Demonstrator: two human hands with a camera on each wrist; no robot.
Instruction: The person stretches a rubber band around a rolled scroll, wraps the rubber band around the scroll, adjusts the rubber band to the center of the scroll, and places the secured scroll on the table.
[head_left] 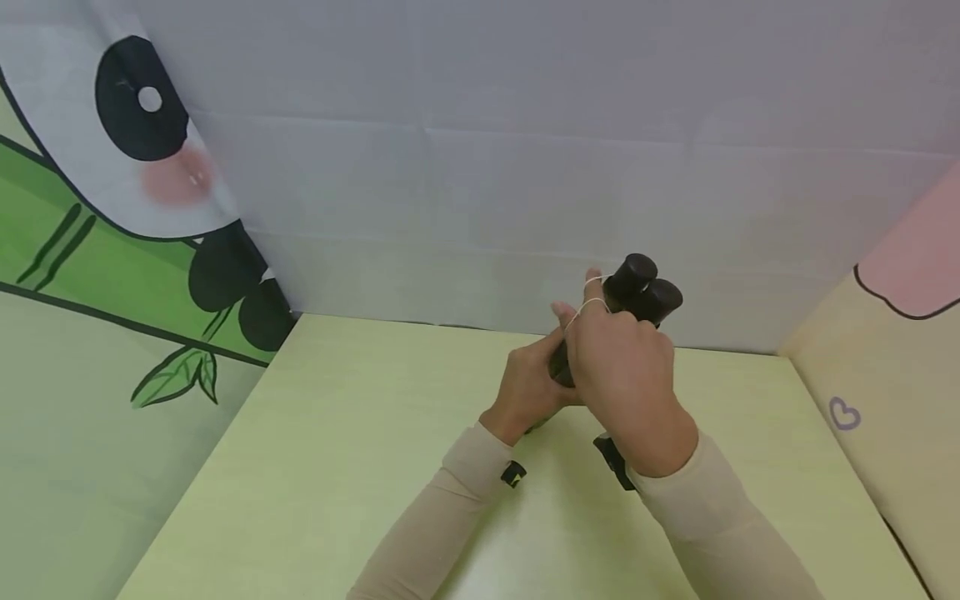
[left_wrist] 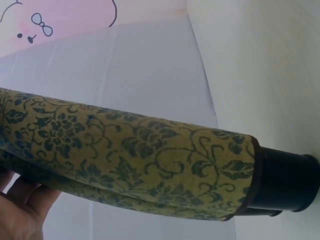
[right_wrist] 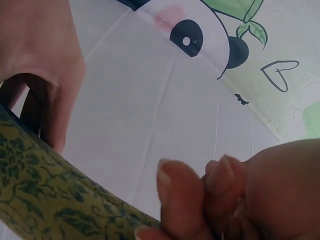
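Observation:
A rolled scroll covered in yellowish brocade with dark blue-green flowers stands tilted between my hands. Two black roller knobs stick out at its top, and black knobs at the other end come close to the table; contact is unclear. My left hand grips the scroll from the left side, its fingers curled round the brocade. At the upper end, my right hand has bent fingers against the scroll, with a thin white string caught round them. The scroll's middle is mostly hidden in the head view.
The pale yellow table spreads beneath both arms. Behind it rises a light grey wall sheet; a panda print is at left, and a side panel with a small purple heart borders the right. Dark wrist-worn pieces sit below the hands.

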